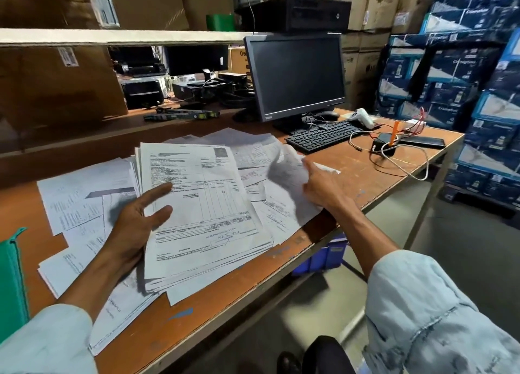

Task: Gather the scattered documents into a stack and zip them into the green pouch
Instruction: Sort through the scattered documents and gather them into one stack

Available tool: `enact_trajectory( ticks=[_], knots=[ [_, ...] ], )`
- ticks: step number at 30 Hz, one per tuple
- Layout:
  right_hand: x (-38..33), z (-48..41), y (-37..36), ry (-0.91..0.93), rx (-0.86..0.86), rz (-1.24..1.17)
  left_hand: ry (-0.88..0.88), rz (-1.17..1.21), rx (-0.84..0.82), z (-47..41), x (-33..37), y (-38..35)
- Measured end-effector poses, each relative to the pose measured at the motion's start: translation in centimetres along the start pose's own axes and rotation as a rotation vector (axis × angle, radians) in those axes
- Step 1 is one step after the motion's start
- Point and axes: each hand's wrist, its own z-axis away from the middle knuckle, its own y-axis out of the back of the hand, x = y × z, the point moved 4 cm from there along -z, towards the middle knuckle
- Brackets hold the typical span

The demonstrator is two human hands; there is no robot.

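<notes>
Your left sleeve (42,340) sits closest, at the bottom corner. The green pouch (11,275) lies just beside it on the left end of the worktop (225,297), partly cut off by the frame. Your left hand (135,221) grips the left edge of the stack (202,210), with two digits lying over the top sheet. Loose documents (76,193) fan out beneath and to the left of it. Near your right forearm, one corner of the spread overhangs the worktop's near edge. Your right hand (320,188) has its fingers closed on a curled, blurred sheet (284,168). To its right, bare surface runs to the keyboard (320,137) and a tangle of cables (399,159) near the right edge.
</notes>
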Motion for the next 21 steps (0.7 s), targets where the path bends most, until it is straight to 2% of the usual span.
enact_trajectory(
  ticks=[4,9,13,14,15,17,19,20,21],
  knots=[
    [-2.5,1.8,1.9,0.093,0.118,-0.411,0.014,0.005,0.009,0.1,-0.1,0.4],
    [-4.5,3.7,4.7,0.196,0.509,-0.414,0.140,0.050,-0.053,0.1,-0.3,0.4],
    [-6.6,5.0,7.5,0.339,0.593,-0.332,0.207,0.082,-0.063,-0.1,-0.4,0.7],
    [-6.9,5.1,8.6,0.366,0.596,-0.376,0.201,0.083,-0.054,-0.1,-0.4,0.7],
    [-7.3,5.1,9.8,0.398,0.578,-0.504,0.189,0.072,-0.039,-0.1,-0.3,0.6],
    [-7.7,4.9,11.9,0.480,0.457,-0.981,0.161,0.046,-0.008,0.0,-0.2,0.4],
    [-7.9,4.1,12.0,0.492,0.165,-1.598,0.139,0.022,0.025,0.0,-0.1,0.1],
    [-8.3,3.3,11.2,0.458,0.006,-1.780,0.121,-0.006,0.027,0.0,0.0,0.0],
    [-8.9,2.8,9.9,0.405,-0.104,-1.794,0.102,-0.034,0.019,0.0,0.2,0.0]
  ],
)
